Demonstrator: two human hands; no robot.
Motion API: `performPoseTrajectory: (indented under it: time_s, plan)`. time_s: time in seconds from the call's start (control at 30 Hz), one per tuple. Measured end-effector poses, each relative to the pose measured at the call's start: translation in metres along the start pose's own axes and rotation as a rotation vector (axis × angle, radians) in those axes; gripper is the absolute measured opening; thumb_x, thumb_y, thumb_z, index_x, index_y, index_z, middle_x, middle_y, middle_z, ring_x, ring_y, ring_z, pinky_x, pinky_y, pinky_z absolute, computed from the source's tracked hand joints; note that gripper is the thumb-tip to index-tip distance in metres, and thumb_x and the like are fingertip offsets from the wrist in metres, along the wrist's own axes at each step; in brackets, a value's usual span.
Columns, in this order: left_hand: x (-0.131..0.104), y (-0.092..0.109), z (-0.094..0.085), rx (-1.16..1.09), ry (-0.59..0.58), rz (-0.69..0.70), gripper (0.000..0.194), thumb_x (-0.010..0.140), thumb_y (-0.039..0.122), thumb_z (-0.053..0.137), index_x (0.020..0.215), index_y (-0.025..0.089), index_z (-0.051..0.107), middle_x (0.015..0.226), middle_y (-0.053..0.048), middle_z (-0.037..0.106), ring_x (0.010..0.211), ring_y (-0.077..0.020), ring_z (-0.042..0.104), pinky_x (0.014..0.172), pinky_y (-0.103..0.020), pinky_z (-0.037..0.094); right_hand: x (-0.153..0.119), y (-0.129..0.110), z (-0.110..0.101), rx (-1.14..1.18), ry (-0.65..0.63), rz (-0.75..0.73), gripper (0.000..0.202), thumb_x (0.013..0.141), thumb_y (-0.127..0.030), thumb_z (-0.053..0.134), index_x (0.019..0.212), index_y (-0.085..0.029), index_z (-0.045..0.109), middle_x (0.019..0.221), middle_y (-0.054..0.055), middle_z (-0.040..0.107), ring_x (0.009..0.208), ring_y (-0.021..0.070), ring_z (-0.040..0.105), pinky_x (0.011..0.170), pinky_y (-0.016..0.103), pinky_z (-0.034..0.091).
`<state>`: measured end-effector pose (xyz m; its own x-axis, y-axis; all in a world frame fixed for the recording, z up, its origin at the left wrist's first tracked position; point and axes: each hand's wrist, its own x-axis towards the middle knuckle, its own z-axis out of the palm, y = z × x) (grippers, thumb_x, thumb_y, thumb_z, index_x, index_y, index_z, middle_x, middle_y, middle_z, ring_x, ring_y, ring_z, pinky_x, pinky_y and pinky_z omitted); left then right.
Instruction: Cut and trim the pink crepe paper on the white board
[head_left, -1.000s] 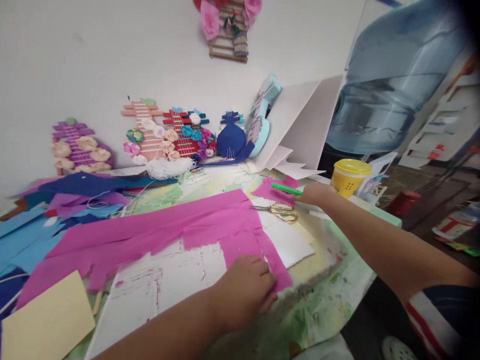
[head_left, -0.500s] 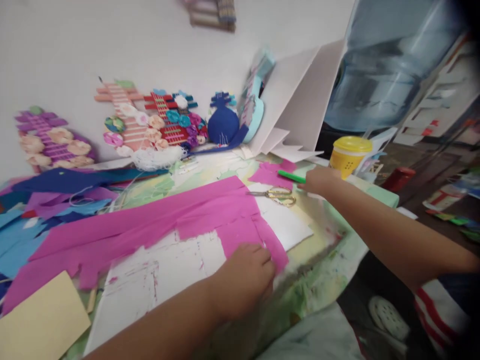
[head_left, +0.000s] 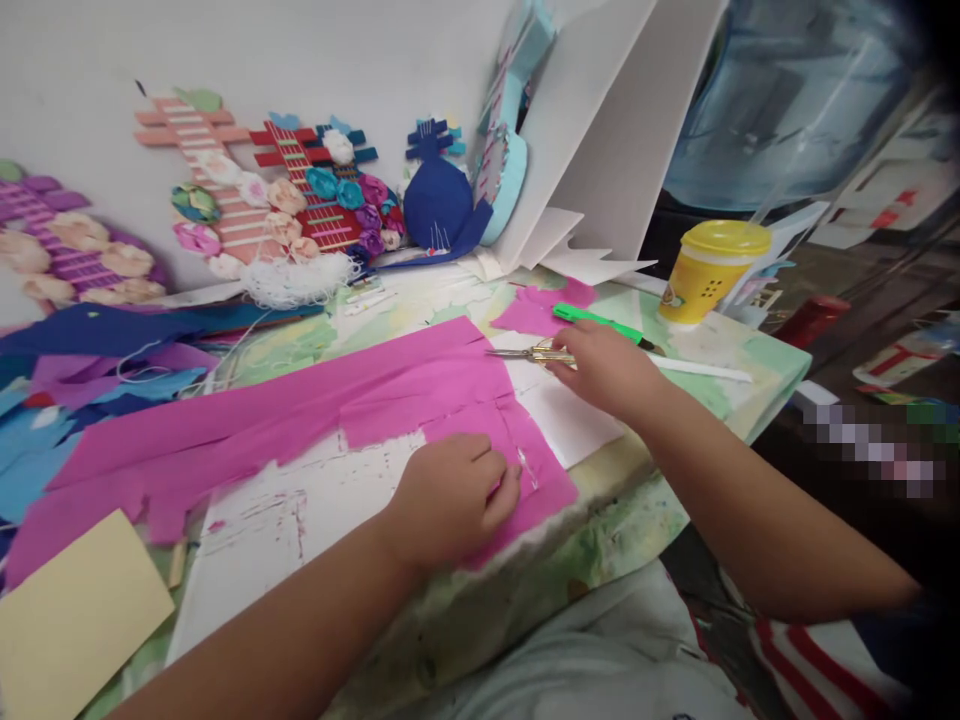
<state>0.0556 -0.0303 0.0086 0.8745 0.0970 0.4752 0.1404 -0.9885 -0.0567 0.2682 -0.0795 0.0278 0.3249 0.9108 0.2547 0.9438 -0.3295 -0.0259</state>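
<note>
My right hand has its fingers closed at the gold handles of a pair of scissors, whose blades point left over the pink fabric. Just behind that hand lies a green utility knife, apart from the fingers. My left hand rests on the near right part of the pink fabric sheet, its fingers curled; what they may pinch is hidden. Under the fabric is a white board with pink marks. A smaller pink scrap lies beyond the scissors.
A yellow lidded cup with a straw stands at the right. Flower-decorated, instrument-shaped crafts lean along the wall, beside folded white boards. Blue and purple scraps lie left, with a cream sheet nearer. The table edge is at right.
My right hand has let go of the green utility knife and moved left and nearer onto the scissors. My left hand has shifted slightly left on the pink fabric. The view has tilted down.
</note>
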Motion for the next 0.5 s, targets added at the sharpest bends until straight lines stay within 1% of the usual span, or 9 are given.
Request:
performPoseTrajectory:
  time_s: [0.03,0.1,0.17,0.23,0.4,0.5]
  plan:
    - [0.000,-0.001,0.001,-0.002,0.008,-0.022,0.038,0.082,0.023,0.034,0.049,0.016,0.050,0.045,-0.001,0.042,0.044,-0.0124,0.037,0.042,-0.025,0.022,0.005,0.006,0.003,-0.036,-0.026,0.045,0.032,0.080,-0.034,0.043,0.101,-0.014,0.055,0.103,0.014,0.056,0.094,0.0244,0.051,0.075,0.032,0.037]
    - [0.000,-0.003,0.001,-0.016,0.056,-0.057,0.039,0.083,0.022,0.034,0.047,0.016,0.048,0.044,0.000,0.040,0.043,-0.0115,0.035,0.042,-0.025,0.021,0.013,0.016,0.010,-0.080,-0.134,0.089,0.030,0.080,-0.032,0.042,0.098,-0.013,0.057,0.100,0.014,0.058,0.090,0.0240,0.053,0.073,0.031,0.038]
    - [0.000,-0.004,0.001,-0.032,0.115,-0.074,0.040,0.083,0.022,0.035,0.045,0.016,0.046,0.043,0.001,0.038,0.042,-0.0105,0.033,0.043,-0.025,0.021,0.019,0.021,0.017,-0.098,-0.216,0.083,0.028,0.080,-0.030,0.040,0.093,-0.014,0.059,0.092,0.012,0.061,0.083,0.0216,0.055,0.069,0.029,0.038]
    - [0.000,-0.005,0.000,-0.041,0.157,-0.081,0.039,0.083,0.021,0.036,0.045,0.016,0.045,0.043,0.001,0.037,0.042,-0.0101,0.032,0.043,-0.025,0.021,0.025,0.023,0.020,-0.120,-0.248,0.066,0.029,0.081,-0.030,0.039,0.091,-0.015,0.060,0.090,0.011,0.063,0.080,0.0210,0.056,0.066,0.029,0.038]
    - [0.000,-0.006,0.001,-0.042,0.194,-0.075,0.038,0.082,0.020,0.037,0.044,0.016,0.044,0.043,0.001,0.037,0.042,-0.0103,0.032,0.043,-0.025,0.021,0.041,0.022,0.016,-0.184,-0.309,0.021,0.030,0.077,-0.031,0.042,0.092,-0.015,0.062,0.093,0.014,0.061,0.082,0.0235,0.055,0.064,0.030,0.037]
    - [-0.001,-0.007,0.002,-0.031,0.192,-0.085,0.038,0.082,0.021,0.036,0.045,0.016,0.045,0.043,0.001,0.038,0.043,-0.0105,0.033,0.043,-0.025,0.021,0.049,0.022,0.012,-0.192,-0.384,0.001,0.029,0.074,-0.032,0.046,0.086,-0.013,0.064,0.087,0.014,0.062,0.077,0.0221,0.056,0.062,0.029,0.037]
